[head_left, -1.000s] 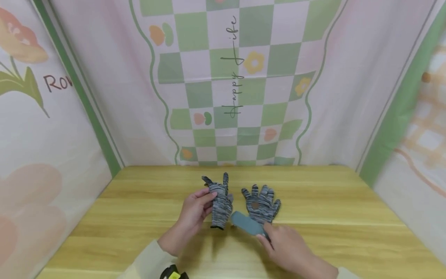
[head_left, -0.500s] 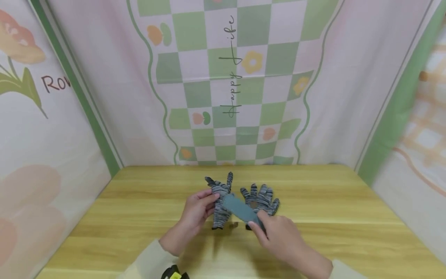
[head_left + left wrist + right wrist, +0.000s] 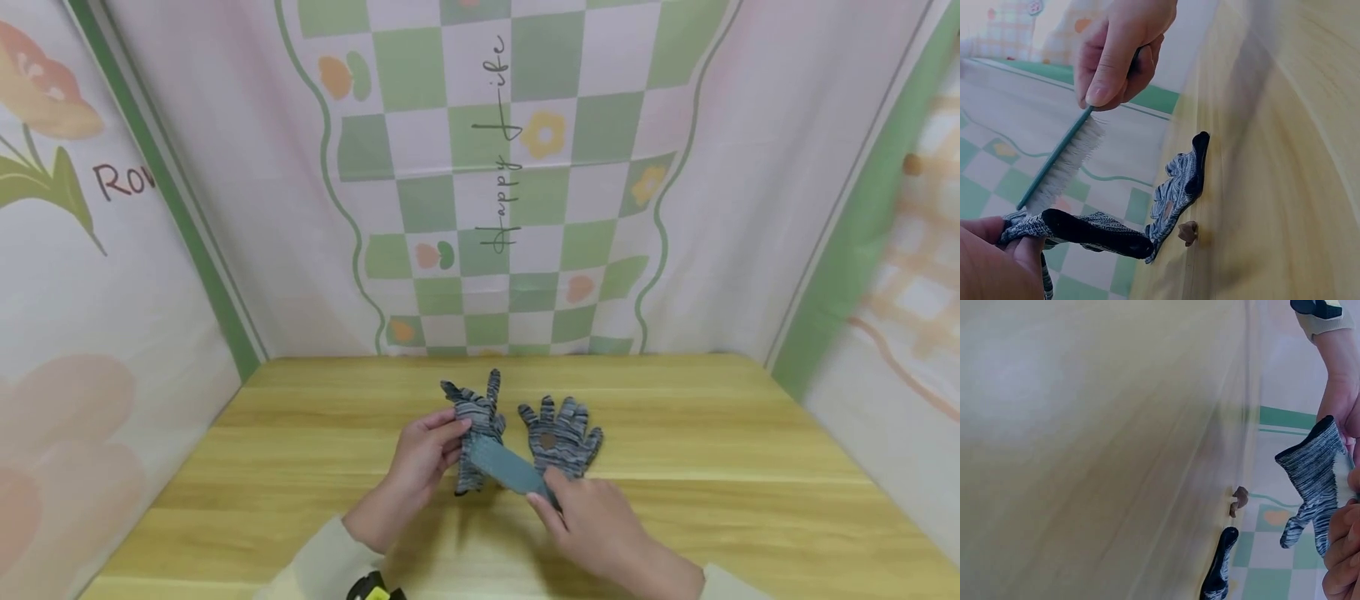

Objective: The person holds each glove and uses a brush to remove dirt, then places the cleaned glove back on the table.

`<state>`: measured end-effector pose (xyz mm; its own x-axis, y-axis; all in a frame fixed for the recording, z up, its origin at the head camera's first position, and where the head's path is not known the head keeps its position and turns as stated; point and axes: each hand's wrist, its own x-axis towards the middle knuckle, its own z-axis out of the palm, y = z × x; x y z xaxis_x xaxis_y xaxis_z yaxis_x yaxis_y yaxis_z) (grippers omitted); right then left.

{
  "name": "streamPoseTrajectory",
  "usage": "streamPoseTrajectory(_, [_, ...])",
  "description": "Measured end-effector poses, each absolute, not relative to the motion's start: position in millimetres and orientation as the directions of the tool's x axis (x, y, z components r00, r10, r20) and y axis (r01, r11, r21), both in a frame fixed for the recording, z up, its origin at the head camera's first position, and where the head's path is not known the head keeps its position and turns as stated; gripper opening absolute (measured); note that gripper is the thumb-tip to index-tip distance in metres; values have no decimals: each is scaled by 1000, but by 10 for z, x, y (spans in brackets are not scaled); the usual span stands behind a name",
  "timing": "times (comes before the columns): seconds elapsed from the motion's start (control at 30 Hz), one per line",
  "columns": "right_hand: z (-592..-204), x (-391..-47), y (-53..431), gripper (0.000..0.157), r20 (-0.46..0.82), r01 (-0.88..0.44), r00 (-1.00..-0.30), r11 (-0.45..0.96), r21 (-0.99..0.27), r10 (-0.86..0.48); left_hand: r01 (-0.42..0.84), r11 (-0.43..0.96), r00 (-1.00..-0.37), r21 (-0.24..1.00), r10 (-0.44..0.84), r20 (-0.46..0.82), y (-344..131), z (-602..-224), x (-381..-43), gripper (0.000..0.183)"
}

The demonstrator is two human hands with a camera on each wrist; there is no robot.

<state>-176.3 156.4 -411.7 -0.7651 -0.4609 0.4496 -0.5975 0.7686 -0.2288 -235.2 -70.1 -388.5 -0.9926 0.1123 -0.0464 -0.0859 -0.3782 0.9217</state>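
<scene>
My left hand (image 3: 423,450) pinches a grey-and-black knit work glove (image 3: 474,410) by its side, above the table, with the cuff hanging down. In my right hand (image 3: 600,525) is the handle of a teal brush (image 3: 506,467), slanted across the glove's lower half. White bristles (image 3: 1072,162) face the glove in the left wrist view, their far end right at the fabric. A second matching glove (image 3: 576,437) lies flat to the right, a round brown patch on it. The brush and right hand overlap its cuff in the head view.
A small brown lump (image 3: 1188,232) sits on the wooden table (image 3: 315,475) close to the lying glove. Behind the table hangs a green-and-white checkered curtain (image 3: 480,200), with printed fabric at both sides. A black-and-yellow device (image 3: 375,587) is on the left wrist.
The brush has moved left from beside the held glove onto it, then slid down toward the cuff. My left hand and the held glove shifted slightly right; the other glove stays put.
</scene>
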Motion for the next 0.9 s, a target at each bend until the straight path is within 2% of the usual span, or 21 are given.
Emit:
streamPoseTrajectory(0.1, [-4137,-1762,1595,23,426,-596,-772,770,-228,-472,-84,-406,-995,910,85,-54,-704,-3848,-2361,35])
streamPoseTrajectory(0.27, [-4205,-1774,1702,26,359,-571,-796,801,-179,-487,-60,-449,-998,891,44,-45,-704,-3793,-2401,7])
streamPoseTrajectory(0.33, [-4212,-1782,1743,27,330,-544,-818,821,-177,-471,-63,-439,-998,896,48,-47,-714,-3794,-2407,9])
streamPoseTrajectory(0.47, [-4143,-1806,1788,27,324,-488,-852,849,-203,-412,-62,-398,-997,915,72,-36,-747,-3824,-2390,32])
streamPoseTrajectory(0.53, [-4088,-1816,1789,27,338,-472,-857,857,-209,-389,-57,-390,-996,919,81,-27,-755,-3839,-2378,37])
streamPoseTrajectory(0.67, [-4006,-1799,1755,26,382,-482,-847,836,-262,-369,-68,-398,-994,915,104,-28,-729,-3852,-2380,28])
streamPoseTrajectory(0.77, [-3999,-1780,1692,25,434,-544,-808,787,-291,-398,-89,-396,-991,914,123,-43,-695,-3857,-2380,19])
streamPoseTrajectory(0.9, [-4044,-1756,1608,24,465,-600,-768,748,-283,-440,-96,-396,-990,913,131,-48,-675,-3860,-2349,25])
